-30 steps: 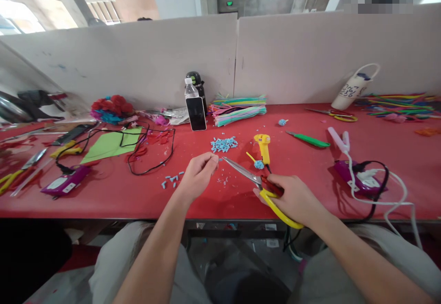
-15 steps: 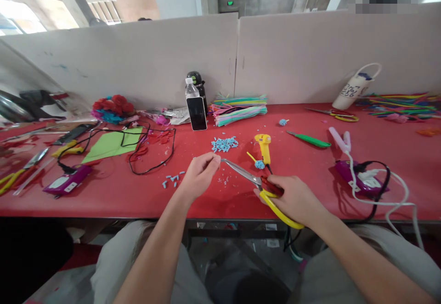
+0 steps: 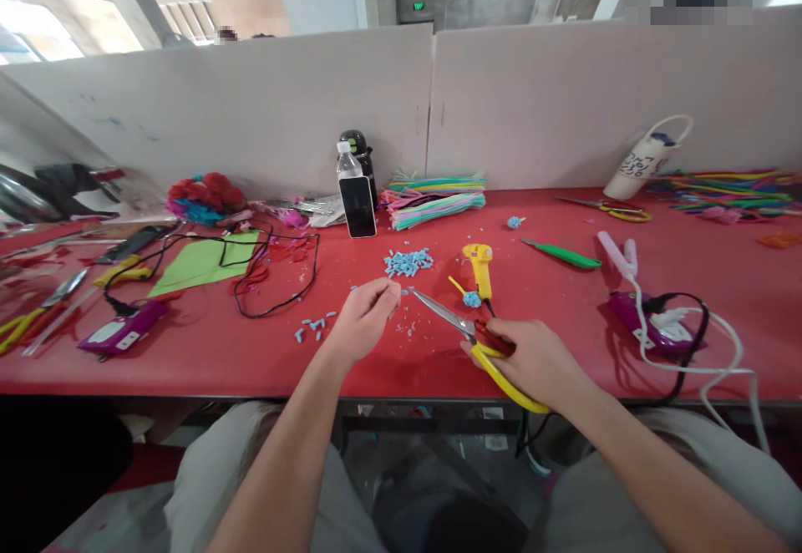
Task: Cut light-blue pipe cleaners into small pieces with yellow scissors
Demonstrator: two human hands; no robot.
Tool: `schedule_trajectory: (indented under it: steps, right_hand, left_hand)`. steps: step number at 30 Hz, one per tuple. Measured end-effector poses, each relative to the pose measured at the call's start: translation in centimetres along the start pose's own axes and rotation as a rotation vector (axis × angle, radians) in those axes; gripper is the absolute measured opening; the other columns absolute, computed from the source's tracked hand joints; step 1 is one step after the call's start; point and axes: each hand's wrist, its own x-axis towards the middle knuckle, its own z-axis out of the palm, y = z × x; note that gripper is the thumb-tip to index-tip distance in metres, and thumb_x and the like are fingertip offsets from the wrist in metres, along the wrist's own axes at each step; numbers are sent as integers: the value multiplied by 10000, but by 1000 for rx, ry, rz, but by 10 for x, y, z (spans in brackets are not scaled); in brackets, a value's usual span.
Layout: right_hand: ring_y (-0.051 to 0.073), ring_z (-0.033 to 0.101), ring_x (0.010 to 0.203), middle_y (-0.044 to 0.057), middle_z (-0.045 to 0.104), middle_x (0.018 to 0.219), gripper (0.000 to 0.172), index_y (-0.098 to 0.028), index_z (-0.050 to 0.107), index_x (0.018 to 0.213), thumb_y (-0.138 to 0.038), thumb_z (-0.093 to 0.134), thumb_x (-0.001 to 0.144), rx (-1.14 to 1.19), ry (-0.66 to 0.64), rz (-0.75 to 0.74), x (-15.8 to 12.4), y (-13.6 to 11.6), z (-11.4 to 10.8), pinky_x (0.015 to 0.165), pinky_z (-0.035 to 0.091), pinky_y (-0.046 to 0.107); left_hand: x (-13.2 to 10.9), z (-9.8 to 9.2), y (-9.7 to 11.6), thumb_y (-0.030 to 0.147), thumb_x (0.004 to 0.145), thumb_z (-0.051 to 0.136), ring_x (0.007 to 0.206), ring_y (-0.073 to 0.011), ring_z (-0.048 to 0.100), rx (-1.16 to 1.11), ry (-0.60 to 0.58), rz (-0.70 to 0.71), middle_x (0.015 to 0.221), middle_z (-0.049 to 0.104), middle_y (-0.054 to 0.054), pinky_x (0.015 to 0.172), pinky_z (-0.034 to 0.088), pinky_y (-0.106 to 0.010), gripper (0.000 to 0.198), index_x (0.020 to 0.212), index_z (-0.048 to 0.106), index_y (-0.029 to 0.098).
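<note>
My left hand (image 3: 369,312) is closed in a pinch over the table, holding a small light-blue piece (image 3: 404,291) that barely shows past the fingertips. My right hand (image 3: 539,361) grips scissors (image 3: 448,312) with red and yellow handles, their blades nearly together. The blade tips point at the left fingertips, a small gap apart. Behind the hands lies a pile of short blue pieces (image 3: 408,263). Several more blue pieces (image 3: 317,326) are scattered left of my left hand. Beyond the scissors are a yellow glue gun (image 3: 479,269) and a blue fuzzy ball (image 3: 472,299) on a yellow stick.
Bundled pipe cleaners (image 3: 439,202), a phone (image 3: 359,207) and bottles stand along the back. A green-handled tool (image 3: 567,256) and another blue ball (image 3: 515,223) lie to the right. Purple power strips (image 3: 122,327) with cords sit at both sides. Green paper (image 3: 206,262) lies left.
The scissors' tips have drawn slightly right, away from my left fingertips. My left hand stays almost in place.
</note>
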Motion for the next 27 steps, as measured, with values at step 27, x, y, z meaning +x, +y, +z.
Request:
schedule_trajectory:
  steps: [27]
  right_hand:
    - [131,309,516,-40,435,547,377,-229,418,612,-487,591,826,37,-23,-15,-1,2,2,503,258,235]
  left_hand:
    - [-1,-1,-2,394,981,427,601,-115,416,19,11,59,644,431,25,576,323,-261,353,706,462,177]
